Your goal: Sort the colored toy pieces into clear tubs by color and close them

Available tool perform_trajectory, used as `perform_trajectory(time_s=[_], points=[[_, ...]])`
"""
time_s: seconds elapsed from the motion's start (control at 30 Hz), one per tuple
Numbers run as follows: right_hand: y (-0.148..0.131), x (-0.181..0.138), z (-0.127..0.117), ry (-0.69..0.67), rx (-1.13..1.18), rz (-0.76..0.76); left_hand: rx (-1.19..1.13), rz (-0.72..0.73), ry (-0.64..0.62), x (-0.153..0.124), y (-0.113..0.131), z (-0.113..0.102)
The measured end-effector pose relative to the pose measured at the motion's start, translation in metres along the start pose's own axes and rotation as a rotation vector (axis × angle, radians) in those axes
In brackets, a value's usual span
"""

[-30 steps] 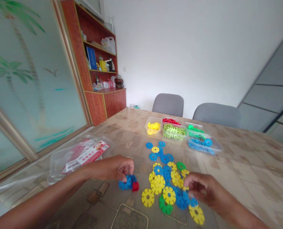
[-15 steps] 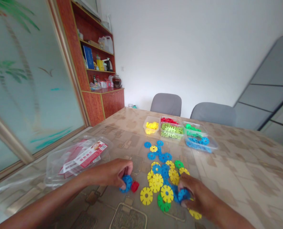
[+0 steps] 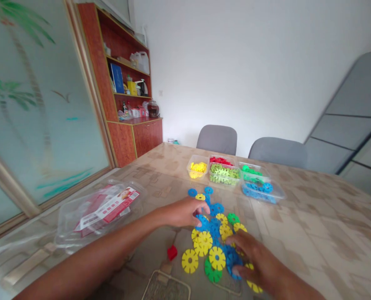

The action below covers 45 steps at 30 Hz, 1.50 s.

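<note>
My left hand (image 3: 190, 212) hovers over the far-left part of a loose pile of notched plastic discs, fingers curved and apart. Its thumb is at the edge of a blue disc (image 3: 203, 223) lying on yellow ones. On the near right of the pile, my right hand (image 3: 250, 252) has its thumb and fingers spread around some overlapping blue discs (image 3: 233, 263), the thumb against their edge. A yellow disc (image 3: 217, 258) partly covers a green disc (image 3: 213, 273) nearby. Left of the pile lies a small red piece (image 3: 172, 252).
Beyond the pile stand clear tubs of yellow (image 3: 192, 174), red (image 3: 210, 158), light-green (image 3: 225, 182), green (image 3: 265, 176) and blue (image 3: 279, 194) pieces. Clear plastic packaging with a red label (image 3: 118, 206) lies at left. Grey chairs (image 3: 217, 138) stand behind the table.
My left hand has moved right from beside the red piece to the pile, taking its blue disc there. My right hand's fingers have spread from around blue discs.
</note>
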State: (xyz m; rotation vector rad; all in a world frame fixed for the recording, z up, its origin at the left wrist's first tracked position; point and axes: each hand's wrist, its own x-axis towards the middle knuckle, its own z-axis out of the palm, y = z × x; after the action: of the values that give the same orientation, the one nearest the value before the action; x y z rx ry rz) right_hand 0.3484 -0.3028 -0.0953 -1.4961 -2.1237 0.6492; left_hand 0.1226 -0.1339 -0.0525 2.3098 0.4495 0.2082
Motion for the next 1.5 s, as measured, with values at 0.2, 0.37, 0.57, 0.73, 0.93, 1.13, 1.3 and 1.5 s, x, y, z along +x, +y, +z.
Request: perform_trajectory(time_s=[0.2, 0.37, 0.57, 0.73, 0.93, 1.13, 1.3, 1.5], points=[[-0.008, 0.008, 0.000, -0.010, 0.092, 0.138, 0.034, -0.025, -0.094, 0.008, -0.007, 0.013], [-0.006, 0.010, 0.000, -0.033, 0.448, 0.162, -0.070, -0.045, 0.016, 0.000, -0.014, 0.005], [0.008, 0.021, -0.050, 0.109, 0.337, 0.169, -0.095, -0.047, 0.114, 0.000, -0.030, -0.032], [0.034, 0.055, -0.075, 0.203, 0.299, 0.137, -0.062, -0.075, 0.128, 0.011, -0.042, -0.029], [0.048, 0.095, -0.046, 0.126, 0.282, 0.125, -0.108, -0.092, 0.038, 0.015, -0.048, -0.006], [0.051, 0.103, -0.032, 0.140, 0.222, 0.138, -0.138, -0.122, 0.049, 0.017, -0.057, -0.006], [0.055, 0.094, -0.034, 0.165, 0.266, 0.145, -0.195, -0.115, 0.108, 0.020, -0.061, -0.005], [0.046, 0.095, -0.034, 0.215, 0.395, 0.113, -0.347, -0.072, 0.178, 0.022, -0.054, 0.000]])
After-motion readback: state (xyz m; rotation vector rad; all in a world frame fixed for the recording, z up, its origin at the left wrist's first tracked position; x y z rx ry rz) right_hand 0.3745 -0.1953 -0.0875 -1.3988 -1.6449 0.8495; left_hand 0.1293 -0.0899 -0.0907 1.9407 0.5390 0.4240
